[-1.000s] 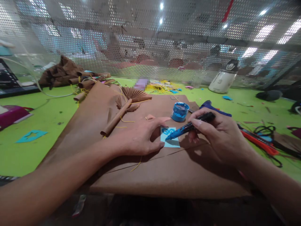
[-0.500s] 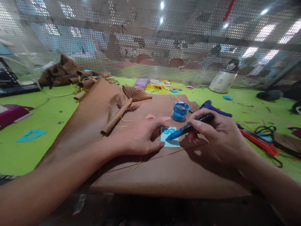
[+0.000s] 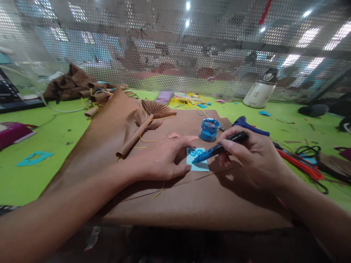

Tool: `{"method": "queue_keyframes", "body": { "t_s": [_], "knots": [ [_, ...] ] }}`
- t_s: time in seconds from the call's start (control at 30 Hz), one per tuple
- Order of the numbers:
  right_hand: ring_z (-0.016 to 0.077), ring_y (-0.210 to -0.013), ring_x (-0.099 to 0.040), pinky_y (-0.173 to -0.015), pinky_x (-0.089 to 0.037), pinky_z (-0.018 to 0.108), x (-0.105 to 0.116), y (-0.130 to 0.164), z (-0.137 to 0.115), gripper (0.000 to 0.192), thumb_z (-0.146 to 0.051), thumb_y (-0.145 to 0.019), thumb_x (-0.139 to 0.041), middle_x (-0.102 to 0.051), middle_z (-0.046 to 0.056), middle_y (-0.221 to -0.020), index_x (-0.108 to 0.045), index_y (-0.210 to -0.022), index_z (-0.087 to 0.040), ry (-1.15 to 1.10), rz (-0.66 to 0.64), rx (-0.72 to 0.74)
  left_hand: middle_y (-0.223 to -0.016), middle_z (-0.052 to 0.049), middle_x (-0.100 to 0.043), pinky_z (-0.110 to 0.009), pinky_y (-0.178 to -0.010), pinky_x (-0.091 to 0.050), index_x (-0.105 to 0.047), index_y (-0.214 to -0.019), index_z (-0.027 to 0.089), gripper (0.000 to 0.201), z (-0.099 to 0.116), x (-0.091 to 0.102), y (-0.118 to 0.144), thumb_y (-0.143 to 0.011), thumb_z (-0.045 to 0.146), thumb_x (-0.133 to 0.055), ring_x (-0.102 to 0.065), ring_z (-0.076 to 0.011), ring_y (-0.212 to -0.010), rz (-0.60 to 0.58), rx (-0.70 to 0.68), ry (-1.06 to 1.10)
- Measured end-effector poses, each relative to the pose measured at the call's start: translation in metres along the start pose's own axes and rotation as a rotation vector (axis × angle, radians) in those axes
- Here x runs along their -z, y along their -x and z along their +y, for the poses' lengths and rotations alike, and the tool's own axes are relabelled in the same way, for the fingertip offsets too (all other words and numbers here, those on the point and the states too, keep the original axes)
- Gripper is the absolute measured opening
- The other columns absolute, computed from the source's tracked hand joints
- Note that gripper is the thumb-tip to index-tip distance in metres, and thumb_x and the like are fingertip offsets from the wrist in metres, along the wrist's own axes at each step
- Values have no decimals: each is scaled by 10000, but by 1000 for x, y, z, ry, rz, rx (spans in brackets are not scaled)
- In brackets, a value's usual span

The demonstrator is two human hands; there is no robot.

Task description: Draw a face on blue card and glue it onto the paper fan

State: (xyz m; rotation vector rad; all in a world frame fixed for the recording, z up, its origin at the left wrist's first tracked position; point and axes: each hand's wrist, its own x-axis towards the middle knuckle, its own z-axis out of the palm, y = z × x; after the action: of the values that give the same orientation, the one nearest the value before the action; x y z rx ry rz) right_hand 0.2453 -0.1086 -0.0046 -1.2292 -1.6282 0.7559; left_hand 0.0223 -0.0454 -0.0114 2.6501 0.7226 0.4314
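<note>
Across the green table [image 3: 55, 135], from its near edge towards the middle, a large sheet of brown paper [image 3: 170, 197] lies flat and carries most of the work. Toward the table's far left corner sits a heap of brown paper rolls [image 3: 79, 87], and a white appliance [image 3: 260, 91] stands at the far edge on the right, against the perforated screen. On the brown sheet's far part lie a rolled paper tube [image 3: 134, 137] and a pleated paper fan [image 3: 157, 107]. The person's left hand [image 3: 161, 160] rests spread and flat on the sheet, its thumb and forefinger pinning the left edge of a small light-blue card [image 3: 197, 160]. The right hand [image 3: 255, 157] is closed around a brush [image 3: 219, 148] with a dark handle, its blue-coated tip touching the card, which bears blue painted curls. Just beyond the card stands a small open pot [image 3: 209, 129] holding blue paint, its rim and sides smeared with the same colour.
</note>
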Motion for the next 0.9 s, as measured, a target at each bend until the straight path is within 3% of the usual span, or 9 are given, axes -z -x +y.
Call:
{"method": "queue_keyframes", "body": {
  "t_s": [0.6,0.9],
  "knots": [
    [125,-493,-564,-490,-470,247,5,1,3,111,-295,-902,-546,-611,-23,-570,-574,-839,-208,0,-34,21,-1222,-34,-584,-364,-912,-420,-418,-1339,275,544,3,1,-1,-820,274,-581,-522,-252,-1105,7,4,-13],
    [133,-501,-582,-487,-470,253,2,1,1,82,-259,-901,-537,-620,-23,-573,-569,-840,-214,-13,0,46,-1224,-40,-569,-371,-890,-424,-386,-1371,315,600,1,0,0,-810,266,-596,-532,-256,-1091,7,30,6]
  ]
}}
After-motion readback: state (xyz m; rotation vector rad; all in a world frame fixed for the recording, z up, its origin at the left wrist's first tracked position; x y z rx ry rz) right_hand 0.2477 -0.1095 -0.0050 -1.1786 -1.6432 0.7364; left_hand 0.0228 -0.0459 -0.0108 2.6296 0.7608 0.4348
